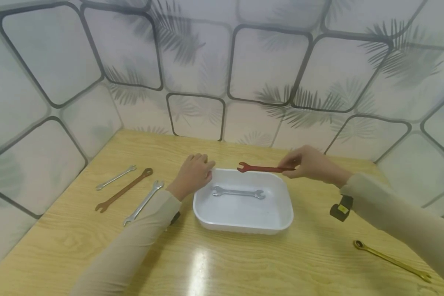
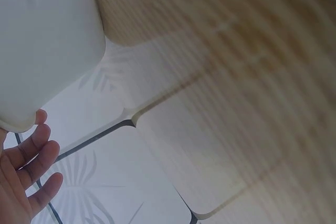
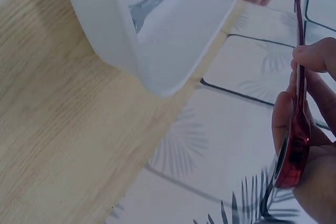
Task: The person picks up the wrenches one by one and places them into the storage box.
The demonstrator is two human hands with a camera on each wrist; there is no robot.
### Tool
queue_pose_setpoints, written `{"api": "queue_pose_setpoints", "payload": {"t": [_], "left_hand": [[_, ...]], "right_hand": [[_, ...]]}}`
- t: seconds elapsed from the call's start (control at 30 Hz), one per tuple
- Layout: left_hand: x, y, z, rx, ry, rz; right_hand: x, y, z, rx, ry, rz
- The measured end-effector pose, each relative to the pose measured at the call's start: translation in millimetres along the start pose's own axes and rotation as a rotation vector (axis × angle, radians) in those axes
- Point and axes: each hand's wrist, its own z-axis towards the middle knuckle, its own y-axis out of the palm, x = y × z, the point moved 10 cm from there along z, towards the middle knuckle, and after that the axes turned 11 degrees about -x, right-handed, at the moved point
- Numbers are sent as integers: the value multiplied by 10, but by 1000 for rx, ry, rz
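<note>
Pinching the red combination wrench (image 1: pixel 262 169) near its ring end, the right hand (image 1: pixel 308 162) keeps a narrow grip, thumb on one side and fingers on the other. The wrench is raised right of centre in the head frame, over the far rim of the white plastic tray (image 1: pixel 244 228). Its long axis runs almost level across that frame, the open end pointing left and the ring end hidden in the hand. In the right wrist view it is seen nearly edge-on, with its long axis close to upright, the open end at the upper right and the ring end down by the palm, apart from the tray. The left hand (image 1: pixel 193 176) has its grip on the tray's far left corner, the rim between thumb and fingers. Inside the tray, a silver double open-end wrench (image 1: pixel 240 192) lies almost parallel to the red one. At the left of the head frame, a small silver wrench (image 1: pixel 116 178), a brown combination wrench (image 1: pixel 123 191) and a larger silver wrench (image 1: pixel 144 203) rest on the wood-grain surface (image 1: pixel 281 263), all slanting from lower left to upper right. At the lower right, a gold ratcheting wrench (image 1: pixel 392 261) slants the other way, ring end toward the upper left.
</note>
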Motion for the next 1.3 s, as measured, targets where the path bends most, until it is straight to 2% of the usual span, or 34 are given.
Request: {"api": "queue_pose_setpoints", "payload": {"t": [0.43, 0.97, 1.3], "left_hand": [[-7, 20, 10, -17, -14, 8], [-3, 10, 21, -16, -11, 6], [13, -16, 0, -1, 0, 7]], "right_hand": [[-126, 307, 245, -80, -8, 29], [-294, 649, 520, -161, -65, 51], [-307, 824, 633, -187, -37, 80]]}}
